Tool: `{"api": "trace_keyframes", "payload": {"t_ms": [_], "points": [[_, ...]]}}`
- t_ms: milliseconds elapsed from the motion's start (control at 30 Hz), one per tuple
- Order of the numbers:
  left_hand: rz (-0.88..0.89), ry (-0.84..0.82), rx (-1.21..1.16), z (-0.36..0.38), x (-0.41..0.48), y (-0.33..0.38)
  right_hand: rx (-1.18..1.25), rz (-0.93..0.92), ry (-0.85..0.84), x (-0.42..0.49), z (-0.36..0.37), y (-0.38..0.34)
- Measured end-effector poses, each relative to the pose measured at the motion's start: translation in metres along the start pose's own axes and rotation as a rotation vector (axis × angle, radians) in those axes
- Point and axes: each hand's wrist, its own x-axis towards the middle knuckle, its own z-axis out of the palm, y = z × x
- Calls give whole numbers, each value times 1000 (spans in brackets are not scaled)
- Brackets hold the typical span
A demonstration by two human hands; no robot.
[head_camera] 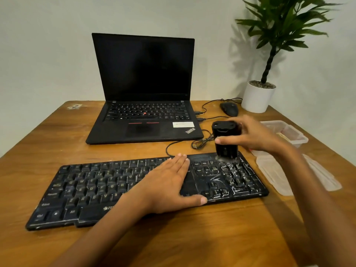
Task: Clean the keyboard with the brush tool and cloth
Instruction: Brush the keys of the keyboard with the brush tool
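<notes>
A black wired keyboard point(92, 187) lies across the wooden desk, its right part streaked with white dust around the number pad. My left hand point(169, 182) rests flat, fingers together, on the keys right of the middle, holding nothing. My right hand point(256, 135) grips a black block-shaped brush tool point(224, 139) upright, its lower end touching the keyboard's far right corner. No cloth is in view.
An open black laptop point(144, 89) stands behind the keyboard, with cables point(200, 142) and a black mouse point(229, 108) to its right. A potted plant point(258, 95) is at the far right corner. A clear plastic box point(296, 135) and its lid point(277, 176) lie at the right edge.
</notes>
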Motion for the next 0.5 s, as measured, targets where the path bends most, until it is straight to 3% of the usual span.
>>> {"api": "trace_keyframes", "payload": {"t_ms": [100, 200, 300, 367, 500], "points": [[1, 11, 2, 1, 1, -1, 41, -86, -35, 5, 18, -6], [-1, 10, 0, 0, 0, -2, 0, -54, -92, 8, 24, -3], [0, 10, -10, 1, -1, -2, -81, 43, -6, 2, -8, 4], [3, 10, -12, 0, -1, -2, -41, 3, 39, -5, -13, 6], [-35, -2, -11, -2, -6, -7, 113, -36, -95, -6, 13, 7]]}}
